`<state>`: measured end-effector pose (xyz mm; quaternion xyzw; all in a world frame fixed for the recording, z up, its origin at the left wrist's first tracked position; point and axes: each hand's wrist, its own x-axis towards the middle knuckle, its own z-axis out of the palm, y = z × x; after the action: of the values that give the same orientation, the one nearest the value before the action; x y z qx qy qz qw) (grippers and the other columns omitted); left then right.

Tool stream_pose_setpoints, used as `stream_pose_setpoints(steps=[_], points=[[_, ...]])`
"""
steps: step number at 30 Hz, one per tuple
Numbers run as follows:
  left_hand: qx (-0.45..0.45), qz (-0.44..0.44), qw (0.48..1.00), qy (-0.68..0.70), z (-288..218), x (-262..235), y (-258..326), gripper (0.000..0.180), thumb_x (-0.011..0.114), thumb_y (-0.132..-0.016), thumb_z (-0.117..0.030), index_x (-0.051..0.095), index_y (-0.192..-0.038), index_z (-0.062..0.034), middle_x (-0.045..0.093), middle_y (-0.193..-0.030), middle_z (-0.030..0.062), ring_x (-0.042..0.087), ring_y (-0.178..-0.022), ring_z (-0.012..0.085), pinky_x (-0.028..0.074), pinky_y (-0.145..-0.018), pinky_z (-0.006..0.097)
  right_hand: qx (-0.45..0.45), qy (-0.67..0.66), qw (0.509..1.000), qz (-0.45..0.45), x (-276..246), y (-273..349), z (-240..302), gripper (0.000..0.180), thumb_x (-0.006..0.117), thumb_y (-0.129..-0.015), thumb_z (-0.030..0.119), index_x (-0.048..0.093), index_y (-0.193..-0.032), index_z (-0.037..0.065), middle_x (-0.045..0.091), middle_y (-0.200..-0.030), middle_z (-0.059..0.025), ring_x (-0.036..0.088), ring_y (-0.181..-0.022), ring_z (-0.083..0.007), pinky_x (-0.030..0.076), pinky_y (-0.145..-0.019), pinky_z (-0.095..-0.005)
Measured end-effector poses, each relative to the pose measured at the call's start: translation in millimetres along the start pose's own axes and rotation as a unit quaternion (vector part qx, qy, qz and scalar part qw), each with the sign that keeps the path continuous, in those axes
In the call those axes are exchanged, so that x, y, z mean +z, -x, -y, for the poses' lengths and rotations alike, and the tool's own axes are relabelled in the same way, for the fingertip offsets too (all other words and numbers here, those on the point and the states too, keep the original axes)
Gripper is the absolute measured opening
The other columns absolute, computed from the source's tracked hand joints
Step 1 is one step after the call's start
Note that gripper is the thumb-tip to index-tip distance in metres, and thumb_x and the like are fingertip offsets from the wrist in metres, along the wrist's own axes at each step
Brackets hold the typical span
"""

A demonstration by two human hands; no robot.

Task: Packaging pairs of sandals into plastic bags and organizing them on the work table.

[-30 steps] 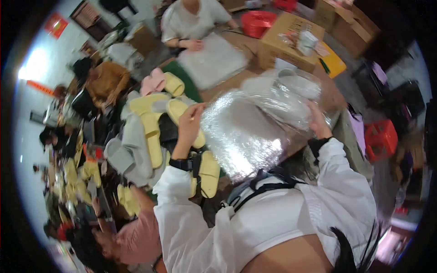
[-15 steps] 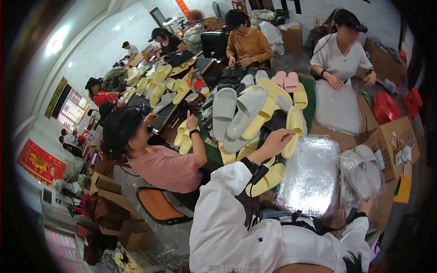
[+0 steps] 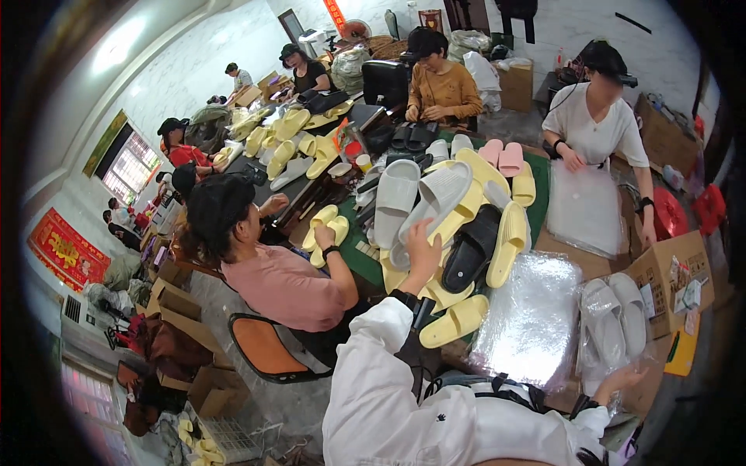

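My left hand (image 3: 423,252) is over the slipper pile with its fingers apart, at the lower edge of a ribbed grey slipper (image 3: 441,194). Whether the fingertips touch it I cannot tell. Another grey slipper (image 3: 395,203) lies to its left. Just right of the hand are a black slipper (image 3: 472,248) and a yellow slipper (image 3: 507,242); a further yellow slipper (image 3: 454,322) lies nearer me. My right hand (image 3: 624,380) is open, fingers stretched out, beside the lower end of a clear bag holding a pair of grey slippers (image 3: 614,318).
A stack of clear plastic bags (image 3: 524,318) lies between my arms. Beyond the bagged pair stands an open cardboard box (image 3: 672,268). A co-worker in pink (image 3: 287,283) sits close on the left; another in white (image 3: 598,124) is across the table by more plastic bags (image 3: 584,208).
My left hand has moved left onto the grey slippers, uncovering the black one. My right hand has drawn back from the bagged pair. The pink-clad co-worker's hands have lowered to yellow slippers.
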<state>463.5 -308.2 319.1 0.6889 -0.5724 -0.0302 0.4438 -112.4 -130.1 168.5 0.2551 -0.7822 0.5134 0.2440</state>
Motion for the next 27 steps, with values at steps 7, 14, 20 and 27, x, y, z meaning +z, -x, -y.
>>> stream_pose_setpoints(steps=[7,14,20,27], points=[[-0.084,-0.038,0.994,-0.055,29,7,-11,0.062,0.065,-0.069,-0.018,0.038,-0.125,-0.0123,0.027,-0.132,0.0199,0.025,-0.122,0.0394,0.022,-0.099,0.049,-0.212,-0.018,0.97,0.118,-30,26,132,0.046,0.05,-0.088,0.013,0.033,-0.128,-0.003,0.028,-0.137,-0.0197,0.028,-0.125,-0.0331,0.021,-0.103,-0.0434],[-0.174,-0.058,0.979,-0.087,69,9,-23,0.077,0.068,-0.07,-0.028,0.026,-0.133,-0.0128,0.017,-0.138,0.0217,0.016,-0.127,0.0391,0.015,-0.102,0.05,-0.162,-0.11,0.94,0.281,-15,70,149,0.043,0.046,-0.086,0.008,0.032,-0.124,-0.005,0.024,-0.137,-0.0235,0.026,-0.126,-0.0356,0.021,-0.103,-0.0439],[-0.237,-0.008,0.967,-0.093,102,4,-27,0.085,0.068,-0.07,-0.038,0.022,-0.136,-0.0121,0.022,-0.138,0.0238,0.019,-0.128,0.0403,0.019,-0.102,0.049,-0.118,-0.119,0.902,0.399,-34,88,195,0.044,0.045,-0.084,0.004,0.031,-0.125,-0.005,0.025,-0.136,-0.0231,0.025,-0.126,-0.0361,0.019,-0.104,-0.0416],[-0.205,0.023,0.978,0.039,152,16,-24,0.082,0.068,-0.071,-0.038,0.025,-0.132,-0.0034,0.036,-0.127,0.0265,0.038,-0.116,0.0405,0.033,-0.095,0.045,-0.115,-0.124,0.89,0.423,-26,114,190,0.044,0.046,-0.083,0.004,0.033,-0.125,-0.004,0.028,-0.134,-0.0232,0.025,-0.126,-0.035,0.02,-0.104,-0.0411]])
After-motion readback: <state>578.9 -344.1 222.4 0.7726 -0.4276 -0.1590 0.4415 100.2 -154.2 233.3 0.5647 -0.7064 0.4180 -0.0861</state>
